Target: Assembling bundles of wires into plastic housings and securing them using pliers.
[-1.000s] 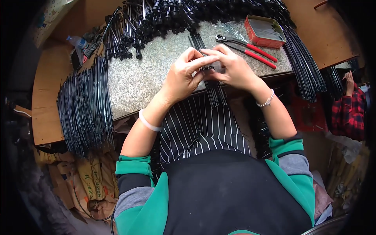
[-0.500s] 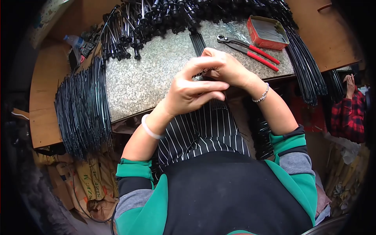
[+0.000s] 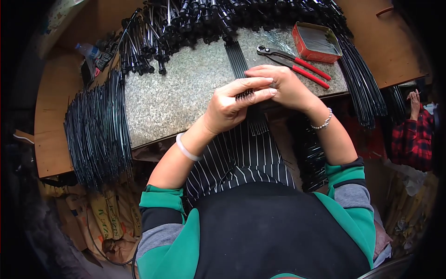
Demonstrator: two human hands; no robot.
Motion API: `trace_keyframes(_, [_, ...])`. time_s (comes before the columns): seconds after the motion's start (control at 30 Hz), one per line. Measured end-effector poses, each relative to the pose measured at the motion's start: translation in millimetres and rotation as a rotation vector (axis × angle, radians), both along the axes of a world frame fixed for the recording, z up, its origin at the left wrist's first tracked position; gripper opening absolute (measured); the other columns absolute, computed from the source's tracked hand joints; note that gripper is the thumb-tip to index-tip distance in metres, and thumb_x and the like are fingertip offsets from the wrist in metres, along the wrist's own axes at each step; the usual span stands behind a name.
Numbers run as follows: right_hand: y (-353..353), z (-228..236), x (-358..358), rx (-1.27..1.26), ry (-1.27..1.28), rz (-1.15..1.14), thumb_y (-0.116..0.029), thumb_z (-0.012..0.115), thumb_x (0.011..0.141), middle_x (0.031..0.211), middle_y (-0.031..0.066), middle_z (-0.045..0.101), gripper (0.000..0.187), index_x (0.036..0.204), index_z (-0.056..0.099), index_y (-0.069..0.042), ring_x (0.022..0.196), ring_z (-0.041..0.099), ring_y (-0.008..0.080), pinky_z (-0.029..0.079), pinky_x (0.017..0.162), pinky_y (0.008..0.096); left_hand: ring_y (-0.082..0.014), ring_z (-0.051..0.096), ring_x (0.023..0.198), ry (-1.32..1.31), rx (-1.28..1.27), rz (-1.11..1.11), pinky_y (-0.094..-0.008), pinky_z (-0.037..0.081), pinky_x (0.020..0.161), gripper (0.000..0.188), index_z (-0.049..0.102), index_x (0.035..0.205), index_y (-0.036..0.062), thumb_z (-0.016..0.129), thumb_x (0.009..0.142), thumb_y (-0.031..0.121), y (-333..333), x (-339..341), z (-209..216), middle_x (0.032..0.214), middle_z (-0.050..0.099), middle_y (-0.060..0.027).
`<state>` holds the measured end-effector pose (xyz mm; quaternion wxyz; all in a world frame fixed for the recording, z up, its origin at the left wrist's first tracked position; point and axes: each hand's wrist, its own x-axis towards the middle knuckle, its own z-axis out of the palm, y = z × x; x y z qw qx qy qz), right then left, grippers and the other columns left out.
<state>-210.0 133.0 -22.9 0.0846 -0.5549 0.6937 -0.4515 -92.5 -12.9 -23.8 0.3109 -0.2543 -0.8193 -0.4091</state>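
Both hands meet above a narrow row of thin black rods (image 3: pixel 237 60), which runs under them and past the table's front edge. My left hand (image 3: pixel 227 102) is closed, with a small cluster of dark, ridged bits (image 3: pixel 244 95) gripped between its fingers; their kind is not clear. Its fingertips reach my right hand (image 3: pixel 289 87), whose fingers are bent toward the left ones. Whatever lies between the right fingertips and thumb is hidden. Red-handled pliers (image 3: pixel 302 65) lie on the speckled stone slab (image 3: pixel 167 97), just beyond my right hand.
A red tin (image 3: pixel 320 44) of thin pale needles or wires stands at the far right. Black-capped rods (image 3: pixel 200 18) pile along the back. Black rod bundles hang over the edge at left (image 3: pixel 97 130) and right (image 3: pixel 364 88). Another person's plaid sleeve (image 3: pixel 411 139) shows at far right.
My right hand has moved right and slightly down, and the wrists have drawn apart. The dark bits in my left hand and more of the rods beneath now show.
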Motion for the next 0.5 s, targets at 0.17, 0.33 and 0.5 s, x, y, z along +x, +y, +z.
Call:
trace_keyframes(0.17, [33.6, 31.7, -65.6, 0.001, 0.195, -0.463, -0.006, 0.062, 0.080, 0.086, 0.0095, 0.066, 0.016, 0.094, 0.066, 0.000, 0.075, 0.062, 0.0138, 0.049, 0.067, 0.0235, -0.0264, 0.062, 0.095, -0.006, 0.012, 0.028, -0.0328, 0.051, 0.083, 0.046, 0.067, 0.101, 0.0076, 0.049, 0.065, -0.016, 3.3, -0.6, 1.9, 0.104, 0.063, -0.0127])
trace_keyframes(0.33, [53.9, 27.1, -133.5, 0.442, 0.368, -0.550, -0.013, 0.063, 0.075, 0.089, 0.0105, 0.064, 0.017, 0.087, 0.067, -0.002, 0.087, 0.059, 0.0243, 0.047, 0.079, 0.0326, -0.0264, 0.062, 0.095, -0.012, -0.032, 0.021, -0.0329, 0.051, 0.083, 0.049, 0.067, 0.101, 0.0074, 0.049, 0.062, -0.015, 8.5, -5.0, 2.3, 0.103, 0.063, -0.0128])
trace_keyframes(0.5, [57.0, 26.3, -136.4, 0.385, 0.566, -0.487, -0.013, 0.062, 0.076, 0.083, 0.0086, 0.062, 0.013, 0.083, 0.066, -0.002, 0.085, 0.056, 0.0231, 0.046, 0.077, 0.0309, -0.0251, 0.063, 0.091, 0.006, -0.050, 0.018, -0.0326, 0.051, 0.082, 0.048, 0.068, 0.100, 0.0076, 0.050, 0.062, -0.015, 10.1, -7.9, 1.6, 0.102, 0.064, -0.0121])
